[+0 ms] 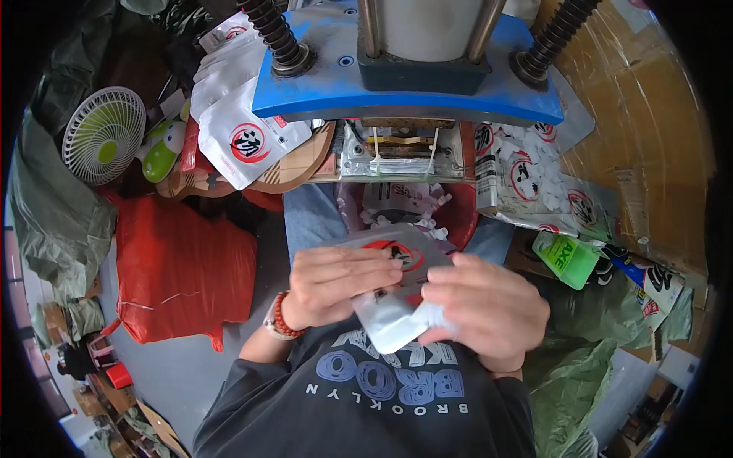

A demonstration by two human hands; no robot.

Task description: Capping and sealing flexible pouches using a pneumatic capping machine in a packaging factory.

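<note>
A silver foil pouch (411,290) with a red ring and black character on its front lies slanted between my hands, in front of my chest. My left hand (340,284), with a red bead bracelet at the wrist, is closed on the pouch's left side, its fingers lying across the front. Curled around the pouch's right edge is my right hand (489,305), somewhat blurred, its thumb below the foil. A whitish patch shows by that thumb; whether it is pouch or a separate piece I cannot tell. Beyond the pouch sits a red basin (463,221) holding white scraps.
Ahead stands a press with a blue plate (321,84) above a metal die (397,146). Similar pouches (248,141) are piled at left, near a fan (105,136) and a red bag (183,267). At right, white cut-off bits (538,164) cover more pouches beside a cardboard wall (657,114).
</note>
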